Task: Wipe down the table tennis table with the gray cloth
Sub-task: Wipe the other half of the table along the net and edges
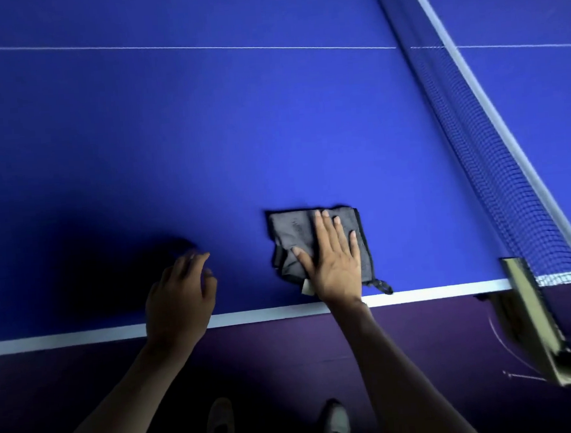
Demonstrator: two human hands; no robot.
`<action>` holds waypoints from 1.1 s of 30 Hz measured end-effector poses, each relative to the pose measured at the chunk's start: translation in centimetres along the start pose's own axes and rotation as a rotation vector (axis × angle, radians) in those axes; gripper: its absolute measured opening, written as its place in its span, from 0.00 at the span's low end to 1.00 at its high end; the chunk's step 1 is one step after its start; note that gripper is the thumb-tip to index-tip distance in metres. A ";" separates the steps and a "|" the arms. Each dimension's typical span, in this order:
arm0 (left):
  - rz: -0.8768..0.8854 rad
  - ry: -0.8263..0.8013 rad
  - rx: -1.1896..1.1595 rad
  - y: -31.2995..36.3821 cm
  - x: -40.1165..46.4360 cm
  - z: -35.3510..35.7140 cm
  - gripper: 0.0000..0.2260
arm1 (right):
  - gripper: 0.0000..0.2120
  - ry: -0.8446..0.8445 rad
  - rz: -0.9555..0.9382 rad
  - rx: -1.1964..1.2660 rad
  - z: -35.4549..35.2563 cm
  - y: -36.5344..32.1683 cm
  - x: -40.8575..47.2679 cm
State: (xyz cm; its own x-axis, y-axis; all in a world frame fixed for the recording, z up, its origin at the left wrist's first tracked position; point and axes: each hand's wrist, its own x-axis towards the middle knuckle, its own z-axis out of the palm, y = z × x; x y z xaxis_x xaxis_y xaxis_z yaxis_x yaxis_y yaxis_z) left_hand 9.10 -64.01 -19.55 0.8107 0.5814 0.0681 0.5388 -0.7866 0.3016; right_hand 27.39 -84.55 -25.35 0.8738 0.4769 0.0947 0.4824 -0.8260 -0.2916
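Note:
The blue table tennis table (204,137) fills most of the view, its white near edge line running across below my hands. A folded gray cloth (290,236) lies flat on the table close to that edge. My right hand (336,263) presses down on the cloth with straight, spread fingers. My left hand (180,298) hovers to the left of the cloth with loosely curled fingers, its fingertips at the table surface, holding nothing.
The black net (482,155) with its white top band crosses the table on the right, fixed by a metal clamp post (526,304) at the near edge. A thin white centre line (181,47) runs across the far part. My shoes (336,425) stand on the purple floor.

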 end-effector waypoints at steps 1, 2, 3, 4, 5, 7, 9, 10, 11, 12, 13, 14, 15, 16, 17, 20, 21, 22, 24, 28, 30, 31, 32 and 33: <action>-0.009 -0.022 -0.005 1.2 -0.2 0.8 0.21 | 0.41 0.011 0.046 0.017 -1.0 2.8 0.0; -0.037 -0.050 -0.007 2.2 -0.3 1.5 0.22 | 0.42 0.017 0.089 0.028 -1.9 5.8 0.1; -0.076 -0.077 -0.002 3.0 -0.3 2.1 0.23 | 0.43 0.014 0.126 0.034 -2.9 8.7 0.1; -0.112 -0.093 0.009 3.8 -0.4 2.6 0.23 | 0.44 0.005 0.151 0.029 -3.9 11.5 0.0; -0.142 -0.099 0.019 4.3 -0.5 3.0 0.24 | 0.44 -0.007 0.165 0.019 -4.8 14.2 -0.2; -0.186 -0.108 0.017 4.6 -0.8 3.5 0.25 | 0.45 -0.020 0.179 -0.011 -6.5 18.9 -0.7; -0.204 -0.113 0.005 4.7 -0.9 3.5 0.25 | 0.45 0.002 0.198 -0.048 -7.9 23.0 -0.9; -0.203 -0.112 0.002 4.7 -0.8 3.4 0.25 | 0.45 0.008 0.211 -0.062 -8.5 24.5 -1.0; -0.197 -0.109 -0.002 4.8 -0.7 3.2 0.25 | 0.45 0.008 0.222 -0.073 -9.0 25.6 -1.1; -0.191 -0.101 -0.007 4.9 -0.7 3.0 0.25 | 0.44 0.004 0.231 -0.083 -9.2 26.3 -1.2; -0.190 -0.090 -0.017 5.0 -0.6 2.9 0.25 | 0.44 0.003 0.239 -0.097 -9.3 26.5 -1.1; -0.194 -0.075 -0.031 5.2 -0.6 2.8 0.24 | 0.43 0.007 0.250 -0.114 -9.2 26.3 -1.1; -0.197 -0.060 -0.041 5.3 -0.6 2.7 0.24 | 0.43 0.019 0.267 -0.126 -9.1 25.8 -1.1; -0.194 -0.046 -0.040 5.2 -0.6 2.8 0.24 | 0.42 0.029 0.289 -0.128 -9.0 25.2 -1.2; -0.186 -0.035 -0.028 5.1 -0.6 2.9 0.24 | 0.42 0.033 0.310 -0.121 -8.8 24.3 -1.4; -0.120 -0.040 0.007 4.0 -0.7 3.1 0.21 | 0.41 0.056 0.349 -0.083 -7.9 20.8 -2.5; -0.088 -0.036 0.009 3.5 -0.6 2.9 0.20 | 0.41 0.066 0.350 -0.074 -7.5 19.2 -2.9; -0.051 -0.024 -0.007 2.9 -0.4 2.6 0.20 | 0.41 0.073 0.344 -0.068 -6.9 17.5 -3.2; 0.022 0.001 -0.105 1.3 0.2 1.8 0.19 | 0.40 0.081 0.314 -0.064 -5.4 13.3 -3.9; 0.087 0.024 -0.181 -3.2 1.1 -0.2 0.16 | 0.39 0.071 0.255 -0.066 -2.3 4.4 -4.6; 0.056 0.037 -0.182 -5.7 0.9 -1.2 0.16 | 0.40 0.060 0.221 -0.070 -0.9 0.0 -4.8; 0.035 0.039 -0.181 -7.0 0.5 -1.7 0.16 | 0.41 0.051 0.199 -0.074 -0.1 -2.2 -4.8; 0.015 0.036 -0.182 -8.3 0.1 -2.2 0.16 | 0.42 0.042 0.174 -0.078 0.7 -4.4 -4.8; -0.010 0.029 -0.185 -9.6 -0.3 -2.7 0.16 | 0.42 0.031 0.146 -0.082 1.3 -6.7 -4.8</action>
State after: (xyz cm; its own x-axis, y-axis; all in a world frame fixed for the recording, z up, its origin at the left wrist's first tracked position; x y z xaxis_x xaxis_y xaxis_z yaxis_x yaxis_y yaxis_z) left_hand 3.04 -56.05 -19.90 0.7969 0.5972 0.0911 0.4935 -0.7305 0.4720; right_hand 19.90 -80.91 -25.13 0.9359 0.3415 0.0868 0.3523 -0.9083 -0.2257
